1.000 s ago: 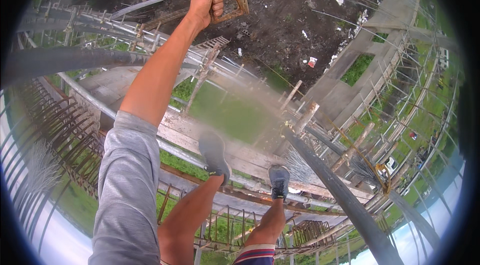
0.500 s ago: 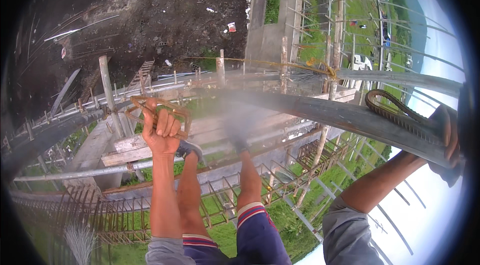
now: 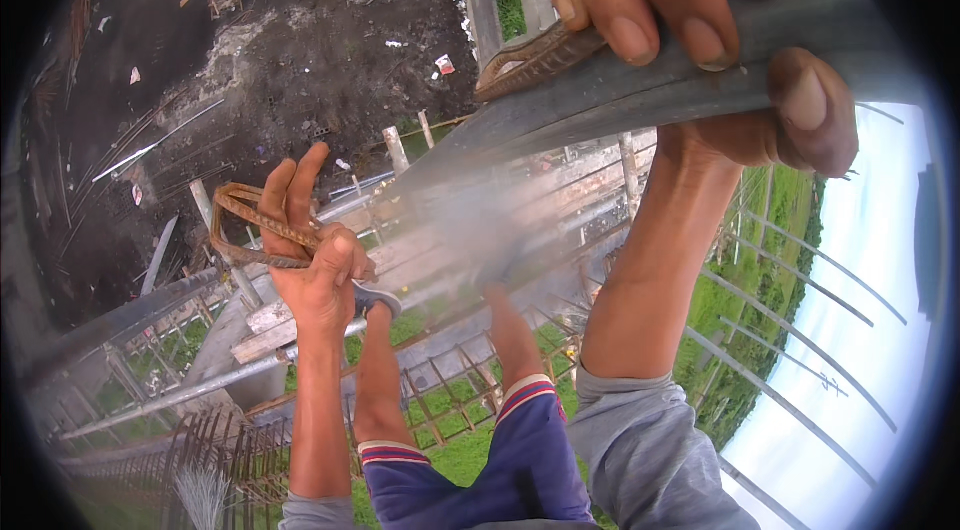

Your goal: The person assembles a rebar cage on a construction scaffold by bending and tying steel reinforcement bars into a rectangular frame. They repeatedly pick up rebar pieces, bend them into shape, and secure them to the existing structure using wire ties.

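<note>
My left hand (image 3: pixel 315 265) holds a rusty rebar stirrup (image 3: pixel 235 240), bent into a rectangular loop, between thumb and palm. Two of its fingers stretch upward through or beside the loop; which one I cannot tell. Close to the camera, my right hand (image 3: pixel 690 20) wraps round a thick grey pipe (image 3: pixel 600 115), fingers over the top and thumb on the near side. Under those fingers a second bent piece of ribbed, rusty rebar (image 3: pixel 540 60) lies along the pipe. The pipe's far end blurs out over the middle of the view.
Below me are planks (image 3: pixel 270 330) and a horizontal metal pipe (image 3: pixel 190 385), with my feet beside them. A rebar cage (image 3: pixel 440 390) runs underneath, and a bundle of thin wire (image 3: pixel 205 490) hangs at lower left. Upright poles (image 3: pixel 396 150) and dark littered ground (image 3: pixel 300 40) lie beyond.
My right hand has come from the far right edge to the upper middle, close to the camera, with the bent rebar. My left hand has turned, with two fingers straightened. The view has shifted.
</note>
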A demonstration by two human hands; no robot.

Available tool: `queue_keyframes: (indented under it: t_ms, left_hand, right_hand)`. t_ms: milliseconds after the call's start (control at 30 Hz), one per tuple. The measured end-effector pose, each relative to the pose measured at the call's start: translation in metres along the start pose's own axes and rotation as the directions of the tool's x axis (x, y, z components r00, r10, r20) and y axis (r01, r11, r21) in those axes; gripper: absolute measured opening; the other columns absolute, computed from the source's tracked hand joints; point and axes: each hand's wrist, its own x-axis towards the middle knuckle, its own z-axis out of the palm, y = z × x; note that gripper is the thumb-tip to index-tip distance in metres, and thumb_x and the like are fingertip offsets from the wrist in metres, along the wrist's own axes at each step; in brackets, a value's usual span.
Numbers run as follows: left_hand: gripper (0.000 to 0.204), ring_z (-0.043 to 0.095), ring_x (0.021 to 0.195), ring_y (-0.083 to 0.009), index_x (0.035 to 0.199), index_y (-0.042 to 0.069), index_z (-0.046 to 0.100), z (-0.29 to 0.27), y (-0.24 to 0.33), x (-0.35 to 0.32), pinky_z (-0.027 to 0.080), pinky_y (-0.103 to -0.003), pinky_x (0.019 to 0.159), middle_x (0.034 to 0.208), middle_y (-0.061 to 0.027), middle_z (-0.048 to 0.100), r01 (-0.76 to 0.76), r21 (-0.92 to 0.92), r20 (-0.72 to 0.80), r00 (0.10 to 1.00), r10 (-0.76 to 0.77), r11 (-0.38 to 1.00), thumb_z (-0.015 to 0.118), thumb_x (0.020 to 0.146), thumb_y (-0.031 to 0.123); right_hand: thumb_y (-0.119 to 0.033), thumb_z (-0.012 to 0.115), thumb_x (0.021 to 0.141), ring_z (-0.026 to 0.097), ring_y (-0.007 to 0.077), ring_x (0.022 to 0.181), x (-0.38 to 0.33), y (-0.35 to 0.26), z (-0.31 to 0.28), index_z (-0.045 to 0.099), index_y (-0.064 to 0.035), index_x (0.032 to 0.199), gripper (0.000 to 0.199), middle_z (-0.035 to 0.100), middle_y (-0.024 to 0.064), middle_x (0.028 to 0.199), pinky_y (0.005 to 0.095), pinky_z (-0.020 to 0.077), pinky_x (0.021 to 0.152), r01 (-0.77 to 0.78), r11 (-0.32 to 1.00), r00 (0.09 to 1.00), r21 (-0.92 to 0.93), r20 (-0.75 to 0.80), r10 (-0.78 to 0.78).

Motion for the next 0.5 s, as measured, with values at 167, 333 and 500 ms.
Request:
queue_keyframes:
  t_ms: [167,333,500]
  left_hand:
    - [0.079,0.053,0.051,-0.0019,0.139,-0.002,0.046,0.073,0.012,0.021,0.044,-0.019,0.042,0.149,-0.0223,0.048,-0.092,0.257,0.051,0.995,0.082,0.962,0.088,0.073,0.005]
    - [0.075,0.057,0.056,-0.0026,0.132,-0.004,0.049,0.111,0.003,0.020,0.045,-0.020,0.046,0.136,-0.0181,0.059,-0.039,0.397,-0.041,0.997,0.060,0.917,0.088,0.067,-0.002]
    - [0.049,0.051,0.044,-0.0085,0.112,-0.005,0.055,0.135,-0.016,0.023,0.039,-0.024,0.039,0.083,-0.0095,0.060,0.000,0.478,-0.085,0.995,0.047,0.878,0.083,0.072,-0.003]
  right_hand:
    - [-0.011,0.067,0.078,0.060,0.0156,0.079,-0.009,0.001,-0.006,0.055,-0.0129,0.099,0.024,0.057,-0.0013,0.083,0.0314,0.0506,0.077,-0.007,0.897,0.996,-0.443,-0.086,-0.035]
    - [-0.036,0.077,0.082,0.066,0.0213,0.093,-0.005,-0.004,-0.019,0.059,-0.0146,0.105,0.037,0.068,0.0014,0.099,0.0418,0.0527,0.094,-0.185,0.982,0.974,0.026,0.137,0.180]
    - [-0.032,0.094,0.063,0.066,0.0176,0.096,-0.008,0.000,-0.003,0.060,0.0021,0.122,0.076,0.071,0.0126,0.104,0.0333,0.0534,0.083,-0.097,0.988,0.969,0.118,-0.217,0.121]
